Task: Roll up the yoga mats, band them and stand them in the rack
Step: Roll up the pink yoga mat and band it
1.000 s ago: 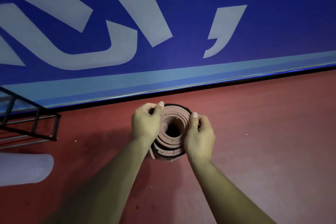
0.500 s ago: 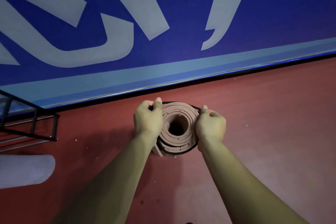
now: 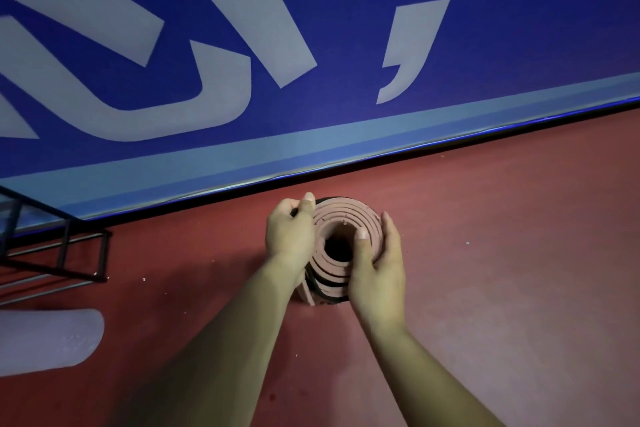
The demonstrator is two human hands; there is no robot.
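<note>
A rolled pink yoga mat point(image 3: 337, 220) with a black outer face stands on end on the red floor, and I look down into its spiral top. My left hand point(image 3: 289, 237) grips its left side, thumb up on the rim. My right hand point(image 3: 379, 270) holds the right side, with the thumb laid across the coils toward the dark centre hole. The mat's loose outer edge shows at the lower left of the roll. A black band round the roll cannot be told apart from the black face.
A black wire rack point(image 3: 52, 250) stands at the left against the blue wall point(image 3: 346, 45). A pale grey rolled mat point(image 3: 48, 340) lies on the floor at the lower left. Red floor point(image 3: 502, 253) stretches to the right.
My right hand shifted from pinching the rim's far right to lying along the right side, thumb now over the coils. The left hand kept its grip.
</note>
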